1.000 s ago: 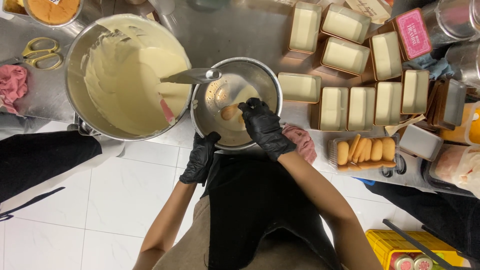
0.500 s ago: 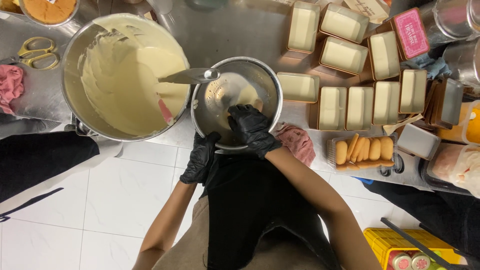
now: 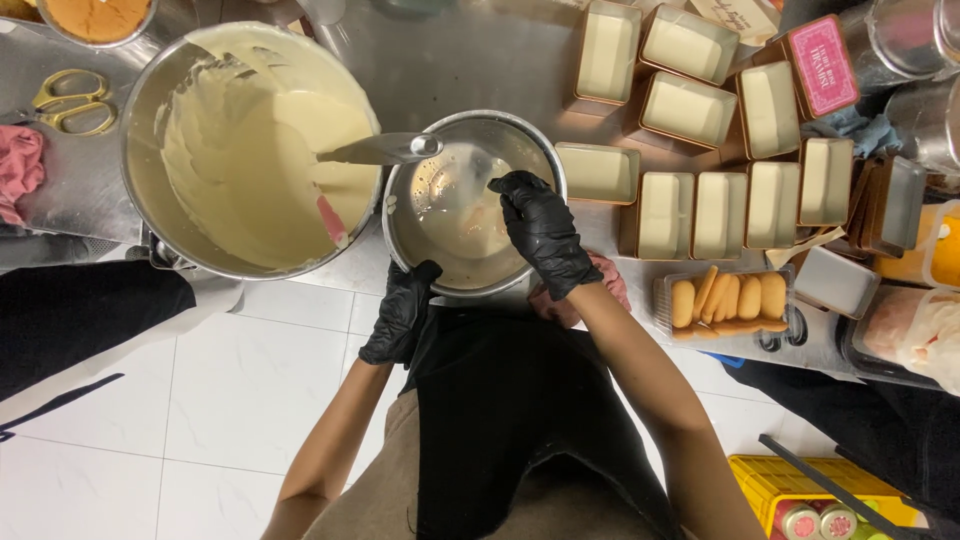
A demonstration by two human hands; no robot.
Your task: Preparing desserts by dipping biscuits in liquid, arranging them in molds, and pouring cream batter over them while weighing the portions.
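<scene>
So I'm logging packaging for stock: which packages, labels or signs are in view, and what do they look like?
Pink lid: top right, rectangular, pale printed label.
Clear tray: counter's right edge, holding tan finger biscuits.
Yellow crate: floor, bottom right.
Cream-filled boxes: upper right, rectangular, unlabelled.

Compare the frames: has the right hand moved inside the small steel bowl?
Yes. The right hand shifted from the small steel bowl's near rim toward its far rim.

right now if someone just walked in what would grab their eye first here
Probably the big steel bowl of pale cream at the left of the counter, beside the small bowl where the right hand in a black glove reaches in while the left hand grips its near rim. To the right stand rows of cream-filled rectangular tins, with a tray of finger biscuits below them.
</scene>
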